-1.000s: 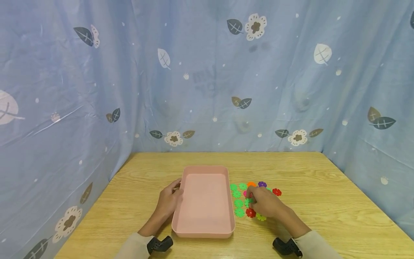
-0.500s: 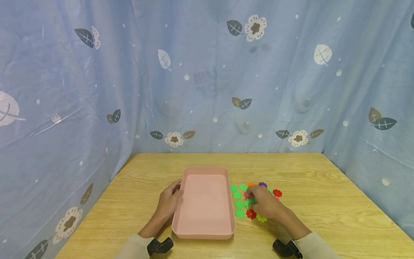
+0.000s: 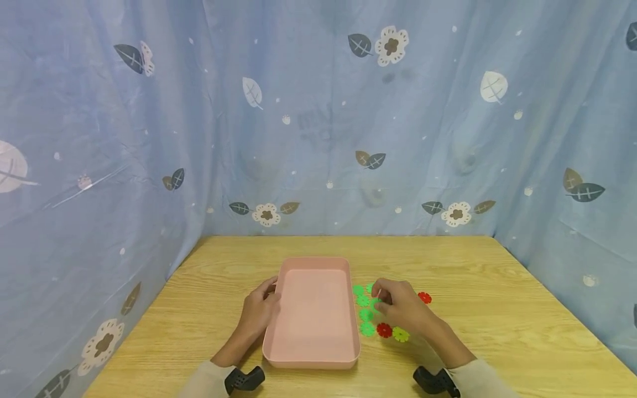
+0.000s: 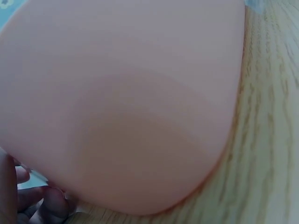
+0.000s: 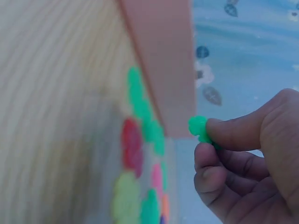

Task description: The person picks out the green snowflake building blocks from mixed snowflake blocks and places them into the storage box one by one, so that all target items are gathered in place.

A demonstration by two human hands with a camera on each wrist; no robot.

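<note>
My left hand [image 3: 257, 310] grips the left wall of a shallow pink plastic tray [image 3: 310, 365], thumb at the rim. In the left wrist view the tray's outer wall [image 4: 140, 116] fills most of the picture and curled fingers [image 4: 53, 203] touch its edge. To the right of the tray, my right hand [image 3: 400, 304] pinches a green snowflake disc [image 5: 198, 126] between thumb and finger, raised off the table. Beneath and around that hand lie several more flat snowflake discs, including green ones [image 3: 367, 329], a red one [image 3: 384, 330] and a yellow-green one [image 3: 401, 334]. Some are hidden by the hand.
The wooden table [image 3: 239, 251] meets a blue floral curtain [image 3: 318, 138] at the back and sides. Another red disc [image 3: 424, 297] lies beyond my right hand. Black straps with small devices [image 3: 244, 380] sit on both wrists.
My right hand has risen slightly and shifted left from among the discs, with a green snowflake disc pinched in it. The left hand and tray stay put.
</note>
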